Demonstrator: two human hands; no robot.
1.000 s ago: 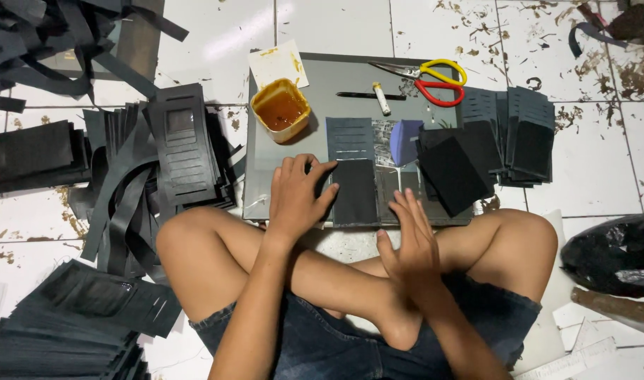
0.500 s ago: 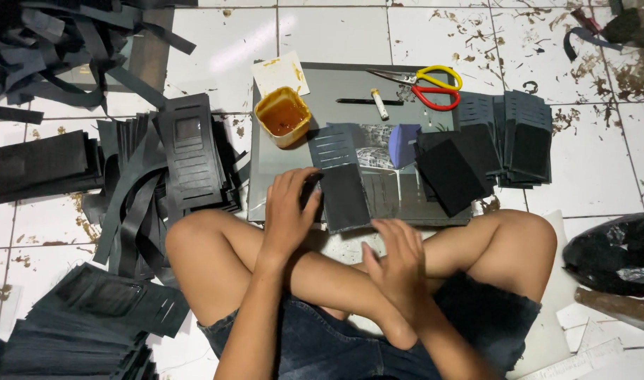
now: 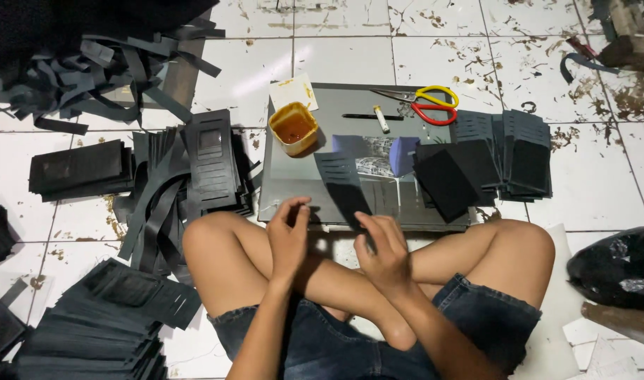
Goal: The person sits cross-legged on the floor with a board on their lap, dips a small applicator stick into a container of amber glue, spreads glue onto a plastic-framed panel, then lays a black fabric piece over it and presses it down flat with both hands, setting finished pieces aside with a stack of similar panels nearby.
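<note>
While the person sits cross-legged on the tiled floor [image 3: 434,49], a grey board [image 3: 294,183] is laid flat just beyond the knees, and most of the work is carried on it. Heaps of black strips [image 3: 104,63] are spread over the floor off the board's left edge, and a stack of slotted black pieces [image 3: 104,324] is seen beside the left thigh. A further stack of slotted pieces [image 3: 522,151] overhangs the board's right edge, with a plain black panel [image 3: 445,183] lying tilted just beside it. One slotted black piece [image 3: 344,186] is held upright over the middle of the board, its lower end at the near edge between the two hands. The left hand [image 3: 288,243] is raised at the near edge with fingers loosely curled beside the piece; whether it is touched cannot be told. The right hand [image 3: 385,253] is curled around the piece's lower end, apparently gripping it. An orange cup [image 3: 292,128] of glue is placed at the far left corner, and yellow-and-red scissors [image 3: 427,104] are laid along the far edge, with a small tube [image 3: 381,118] close by.
</note>
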